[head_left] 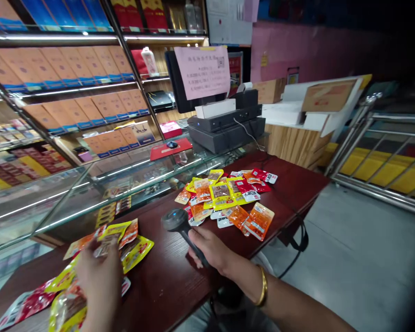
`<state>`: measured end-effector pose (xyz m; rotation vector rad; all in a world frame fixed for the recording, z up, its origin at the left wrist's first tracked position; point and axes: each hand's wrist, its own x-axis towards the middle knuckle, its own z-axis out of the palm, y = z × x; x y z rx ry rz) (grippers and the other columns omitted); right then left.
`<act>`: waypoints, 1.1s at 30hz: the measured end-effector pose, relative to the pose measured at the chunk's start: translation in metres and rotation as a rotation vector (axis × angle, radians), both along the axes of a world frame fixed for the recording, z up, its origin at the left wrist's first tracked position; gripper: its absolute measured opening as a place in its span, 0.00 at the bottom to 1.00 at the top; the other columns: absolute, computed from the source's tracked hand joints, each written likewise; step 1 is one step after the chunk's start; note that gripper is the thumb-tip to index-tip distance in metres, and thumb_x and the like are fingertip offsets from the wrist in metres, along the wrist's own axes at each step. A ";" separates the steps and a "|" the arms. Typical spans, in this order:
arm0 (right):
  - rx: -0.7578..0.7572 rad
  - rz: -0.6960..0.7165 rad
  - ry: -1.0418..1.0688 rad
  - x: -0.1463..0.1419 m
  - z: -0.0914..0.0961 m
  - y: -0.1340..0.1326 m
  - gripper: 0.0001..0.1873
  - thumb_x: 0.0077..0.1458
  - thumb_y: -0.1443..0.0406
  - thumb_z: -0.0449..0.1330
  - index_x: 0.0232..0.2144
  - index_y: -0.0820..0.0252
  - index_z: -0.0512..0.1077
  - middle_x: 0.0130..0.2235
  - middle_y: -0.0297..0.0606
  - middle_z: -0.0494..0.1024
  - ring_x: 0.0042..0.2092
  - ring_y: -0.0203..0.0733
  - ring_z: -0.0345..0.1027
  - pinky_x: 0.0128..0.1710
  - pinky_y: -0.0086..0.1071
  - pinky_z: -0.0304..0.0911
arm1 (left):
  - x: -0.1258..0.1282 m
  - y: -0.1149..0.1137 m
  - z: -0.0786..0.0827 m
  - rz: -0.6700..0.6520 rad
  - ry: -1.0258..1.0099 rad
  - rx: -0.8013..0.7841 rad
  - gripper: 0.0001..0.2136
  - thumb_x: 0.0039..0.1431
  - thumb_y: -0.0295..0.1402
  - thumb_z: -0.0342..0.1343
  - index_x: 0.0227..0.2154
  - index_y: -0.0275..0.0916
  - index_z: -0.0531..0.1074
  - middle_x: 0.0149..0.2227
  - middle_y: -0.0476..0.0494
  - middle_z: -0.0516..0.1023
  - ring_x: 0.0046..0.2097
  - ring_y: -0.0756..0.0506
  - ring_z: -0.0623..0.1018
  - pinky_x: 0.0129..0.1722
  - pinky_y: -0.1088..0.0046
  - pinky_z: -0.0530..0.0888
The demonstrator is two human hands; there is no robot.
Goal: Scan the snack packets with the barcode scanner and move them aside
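My right hand (207, 251) is wrapped round the handle of a black handheld barcode scanner (175, 221), held above the dark red-brown table with its head pointing left. My left hand (98, 272), slightly blurred, is over a spread of snack packets at the left. Its thumb and fingers close on a yellow snack packet (112, 231) with a clear window. Another yellow packet (138, 253) lies just right of it, and a red-and-white packet (31, 302) lies at the lower left. A larger heap of yellow, orange and red snack packets (223, 193) lies farther back, beyond the scanner.
A glass display counter (72, 203) borders the table's far side. On it stand a monitor with a pink notice (204, 71) and a black cash drawer (224, 131). Boxed goods fill the shelves (79, 69). A metal railing (383, 152) and grey floor (346, 244) are at the right.
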<state>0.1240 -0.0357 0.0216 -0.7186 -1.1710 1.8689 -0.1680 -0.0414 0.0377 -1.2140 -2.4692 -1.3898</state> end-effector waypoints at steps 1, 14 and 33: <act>-0.013 -0.024 0.002 0.007 -0.001 0.000 0.32 0.51 0.35 0.59 0.36 0.56 0.66 0.20 0.22 0.67 0.16 0.29 0.56 0.18 0.25 0.53 | 0.020 0.011 -0.001 -0.073 -0.012 -0.019 0.29 0.50 0.51 0.57 0.52 0.38 0.72 0.45 0.38 0.80 0.36 0.40 0.78 0.37 0.62 0.74; -0.089 -0.455 0.042 0.113 -0.004 0.004 0.30 0.51 0.36 0.60 0.34 0.55 0.64 0.17 0.21 0.64 0.16 0.30 0.53 0.18 0.26 0.55 | 0.238 0.115 -0.014 -0.714 0.043 -0.588 0.18 0.61 0.47 0.52 0.40 0.37 0.77 0.37 0.35 0.83 0.39 0.39 0.81 0.35 0.68 0.69; -0.035 -0.303 0.051 0.074 -0.002 -0.005 0.30 0.53 0.36 0.59 0.29 0.55 0.62 0.18 0.23 0.65 0.17 0.30 0.55 0.19 0.26 0.55 | 0.146 0.050 -0.036 -0.701 -0.597 -0.134 0.22 0.46 0.50 0.65 0.35 0.41 0.65 0.22 0.54 0.75 0.17 0.51 0.69 0.17 0.77 0.61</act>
